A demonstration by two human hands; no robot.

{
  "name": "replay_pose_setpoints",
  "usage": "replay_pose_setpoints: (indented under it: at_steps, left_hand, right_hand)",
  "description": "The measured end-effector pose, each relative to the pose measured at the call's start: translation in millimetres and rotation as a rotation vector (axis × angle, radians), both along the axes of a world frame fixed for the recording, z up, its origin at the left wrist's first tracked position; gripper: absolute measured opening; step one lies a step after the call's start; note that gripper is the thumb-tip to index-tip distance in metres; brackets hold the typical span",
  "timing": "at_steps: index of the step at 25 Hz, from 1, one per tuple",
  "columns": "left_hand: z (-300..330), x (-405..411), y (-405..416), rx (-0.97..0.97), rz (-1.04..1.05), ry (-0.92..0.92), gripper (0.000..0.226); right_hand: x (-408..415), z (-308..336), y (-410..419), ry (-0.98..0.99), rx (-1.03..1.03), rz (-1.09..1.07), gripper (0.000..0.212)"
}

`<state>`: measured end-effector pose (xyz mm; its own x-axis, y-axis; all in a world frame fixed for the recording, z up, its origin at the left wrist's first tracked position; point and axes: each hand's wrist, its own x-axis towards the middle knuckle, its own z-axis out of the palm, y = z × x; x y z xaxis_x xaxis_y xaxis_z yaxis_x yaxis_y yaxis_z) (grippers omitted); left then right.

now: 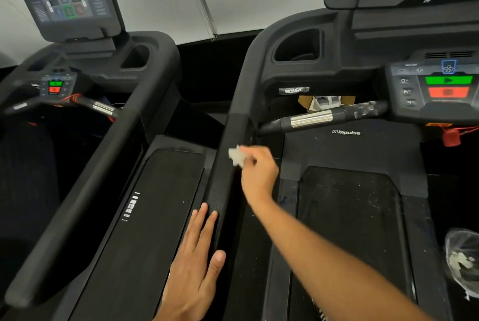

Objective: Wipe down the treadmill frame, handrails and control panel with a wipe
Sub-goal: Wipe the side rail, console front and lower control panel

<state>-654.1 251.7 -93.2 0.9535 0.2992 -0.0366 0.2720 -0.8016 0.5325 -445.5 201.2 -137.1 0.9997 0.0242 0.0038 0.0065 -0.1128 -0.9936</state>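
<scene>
Handrail point(228, 154) first — the long black padded bar on the left side of the treadmill point(347, 191) you stand on — because your next stroke depends on how it runs: its long axis goes from close by your waist up and away toward the console, curving right at the top into the frame around the cup holder point(298, 45). Your right hand point(256, 173) is the nearer one to the work; its fingers are curled and pinching a small crumpled white wipe point(236, 156), which sits against the inner right face of the rail about midway along it. Your left hand point(197, 263) lies further down the same rail, toward you, fingers straight and flat along its outer side, thumb on top, holding nothing. So the unwiped stretch, by my reading, lies ahead of the wipe along the bar — slide forward and up rather than across. Past the rail end you have the short cross grip point(311, 118) with its shiny metal band, showing whitish smears near the control panel point(440, 84) with its green and red buttons. The belt is dusted with pale specks. A second treadmill point(108, 165) stands just beside on your left, and a clear plastic bag point(464, 261) rests at lower right.
</scene>
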Motion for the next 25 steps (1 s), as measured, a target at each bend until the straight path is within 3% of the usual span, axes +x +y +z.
replay_pose_setpoints:
  at_steps: [3, 6, 11, 14, 17, 20, 25]
  left_hand:
    - [1, 1, -1, -0.004, 0.005, 0.006, 0.075]
    - [1, 2, -2, 0.010, 0.003, 0.010, 0.073]
    - [-1, 3, -1, 0.043, 0.000, 0.008, 0.077]
    - [-4, 5, 1, 0.052, -0.003, 0.016, 0.075]
    - [-5, 5, 2, 0.041, -0.012, 0.017, 0.073]
    - [-2, 15, 5, -0.018, 0.012, 0.029, 0.070]
    - [-2, 79, 5, 0.038, 0.024, 0.103, 0.075]
  right_hand:
    - [77, 18, 18, -0.068, -0.063, 0.022, 0.023]
    - [98, 18, 12, -0.067, -0.125, 0.035, 0.020]
    - [-6, -14, -31, -0.149, -0.104, 0.214, 0.024]
    - [-93, -24, -64, -0.101, -0.043, 0.441, 0.026]
    - [-121, -25, -74, -0.046, 0.005, 0.584, 0.027]
    - [-88, -20, -57, -0.130, -0.038, 0.529, 0.027]
    - [22, 3, -9, -0.080, -0.107, 0.180, 0.016]
